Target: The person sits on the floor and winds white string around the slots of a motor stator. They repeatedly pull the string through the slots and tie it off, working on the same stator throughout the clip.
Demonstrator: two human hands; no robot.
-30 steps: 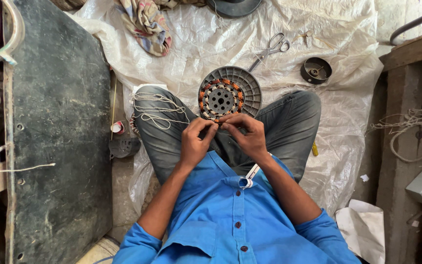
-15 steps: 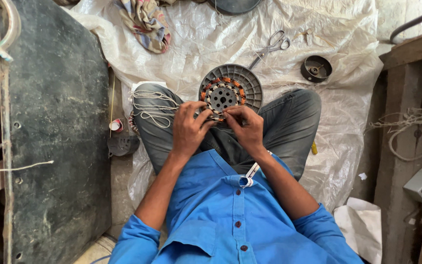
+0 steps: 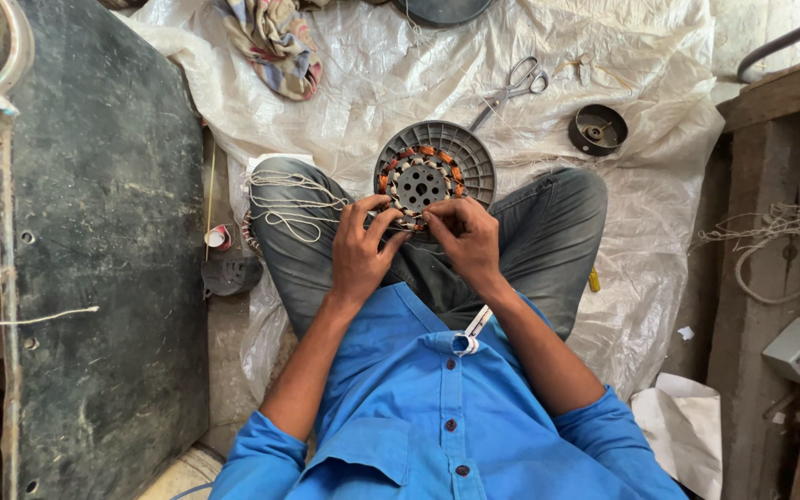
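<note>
I sit cross-legged on a white plastic sheet [image 3: 659, 111], both forearms bent inward over my lap. A round grey fan motor [image 3: 434, 171] with copper coils rests between my knees. My left hand [image 3: 360, 248] and right hand [image 3: 463, 239] pinch at its near edge, fingers curled almost closed. White string [image 3: 293, 199] lies looped on my left knee. Scissors [image 3: 511, 88] lie beyond the motor.
</note>
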